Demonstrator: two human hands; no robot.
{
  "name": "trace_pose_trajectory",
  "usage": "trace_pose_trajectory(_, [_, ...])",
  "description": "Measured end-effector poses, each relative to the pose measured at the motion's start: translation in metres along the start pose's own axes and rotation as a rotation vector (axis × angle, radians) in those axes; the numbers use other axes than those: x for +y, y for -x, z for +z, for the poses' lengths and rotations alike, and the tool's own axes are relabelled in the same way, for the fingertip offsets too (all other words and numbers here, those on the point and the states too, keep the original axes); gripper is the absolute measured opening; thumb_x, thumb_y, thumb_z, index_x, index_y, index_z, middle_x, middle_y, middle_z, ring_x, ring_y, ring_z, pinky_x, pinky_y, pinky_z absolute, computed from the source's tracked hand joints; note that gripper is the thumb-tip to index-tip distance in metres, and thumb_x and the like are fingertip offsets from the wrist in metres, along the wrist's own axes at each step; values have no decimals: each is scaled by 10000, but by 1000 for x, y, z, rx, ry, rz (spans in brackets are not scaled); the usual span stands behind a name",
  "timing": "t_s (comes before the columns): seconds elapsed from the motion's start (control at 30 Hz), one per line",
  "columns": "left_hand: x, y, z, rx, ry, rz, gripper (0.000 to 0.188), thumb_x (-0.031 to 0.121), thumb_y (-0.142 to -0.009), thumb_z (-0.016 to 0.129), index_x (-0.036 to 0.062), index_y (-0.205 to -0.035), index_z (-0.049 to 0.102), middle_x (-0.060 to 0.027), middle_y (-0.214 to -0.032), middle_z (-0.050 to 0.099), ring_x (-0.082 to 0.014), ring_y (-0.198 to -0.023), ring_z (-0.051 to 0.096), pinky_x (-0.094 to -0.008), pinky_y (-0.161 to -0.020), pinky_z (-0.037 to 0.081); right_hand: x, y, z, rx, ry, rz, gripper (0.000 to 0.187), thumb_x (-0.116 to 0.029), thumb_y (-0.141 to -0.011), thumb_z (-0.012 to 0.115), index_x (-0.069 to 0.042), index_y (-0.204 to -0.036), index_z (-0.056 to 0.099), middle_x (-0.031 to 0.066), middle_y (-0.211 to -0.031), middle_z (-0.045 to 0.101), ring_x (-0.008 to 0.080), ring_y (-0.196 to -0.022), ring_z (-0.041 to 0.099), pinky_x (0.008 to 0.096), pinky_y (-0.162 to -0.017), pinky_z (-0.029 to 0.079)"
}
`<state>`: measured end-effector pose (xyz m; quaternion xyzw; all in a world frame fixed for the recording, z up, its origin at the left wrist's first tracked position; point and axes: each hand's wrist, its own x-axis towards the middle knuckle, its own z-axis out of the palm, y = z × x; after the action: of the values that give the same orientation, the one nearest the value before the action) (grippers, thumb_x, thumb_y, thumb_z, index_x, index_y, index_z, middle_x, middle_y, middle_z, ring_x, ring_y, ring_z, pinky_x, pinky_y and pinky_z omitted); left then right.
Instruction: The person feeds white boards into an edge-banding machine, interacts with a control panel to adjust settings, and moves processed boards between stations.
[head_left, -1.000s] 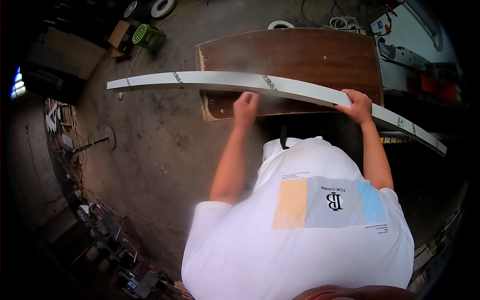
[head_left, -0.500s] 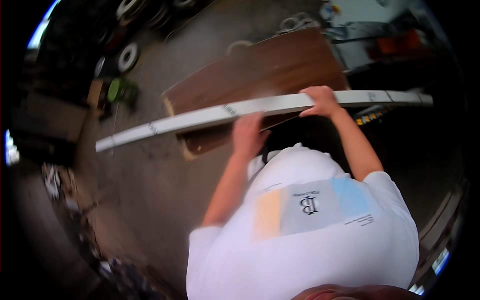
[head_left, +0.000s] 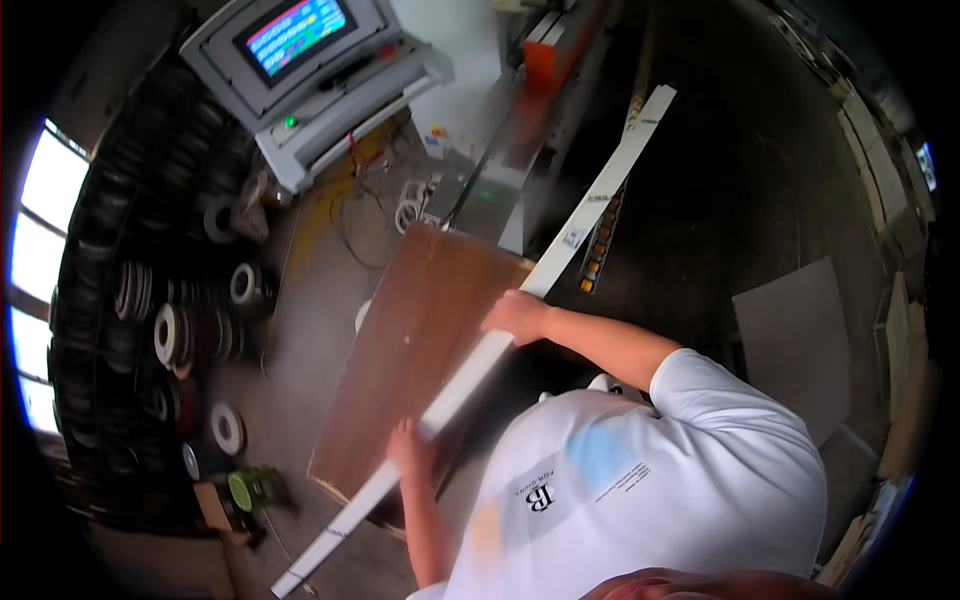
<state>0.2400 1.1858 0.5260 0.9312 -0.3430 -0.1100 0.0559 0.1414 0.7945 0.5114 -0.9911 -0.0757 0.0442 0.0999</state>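
Note:
A long, straight white bar with dark bands and markings at intervals slants from the lower left to the upper right. My right hand is closed over it near its middle. Lower down, my left hand is closed around the same bar, its fingers partly hidden and slightly blurred. Under both hands lies a brown wood-faced board, which the bar crosses along its right side. Both ends of the bar stick out well past the board.
A machine with a lit control panel stands at the upper left, its orange part beyond the board. Yellow rollers line a track beside the bar. Coiled rolls, a green stool and a grey sheet are around.
My view and body have turned toward the machine. The bar, nearly level across the view before, now slants steeply, its right end up. Both hands remain at the bar.

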Motion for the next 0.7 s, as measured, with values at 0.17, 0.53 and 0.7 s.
trace_pose_trajectory(0.17, [4, 19, -2, 13, -11, -15, 656, 366, -663, 913, 81, -1194, 653, -125, -1196, 670, -352, -1145, 624, -470, -911, 553, 72, 28, -41, -153, 118, 164, 521, -281, -737, 813, -240, -1237, 671, -6, -1106, 693, 216, -1138, 616, 404, -1009, 430])
trace_pose_trajectory(0.53, [-7, 38, -6, 46, 21, -63, 579, 325, -646, 909, 85, -1128, 696, -101, -1129, 707, -336, -1109, 648, -462, -897, 560, 93, 23, -63, -177, 154, 75, 349, -228, -700, 778, -227, -1045, 722, 10, -966, 731, 268, -975, 714, 445, -775, 570])
trace_pose_trajectory(0.7, [-27, 64, -15, 82, 31, -120, 551, 290, -638, 917, 86, -1099, 694, -100, -1105, 709, -339, -1076, 657, -468, -874, 558, 65, -9, -53, -46, 106, -12, 299, -250, -676, 827, -208, -953, 722, 25, -930, 739, 286, -964, 714, 446, -793, 549])
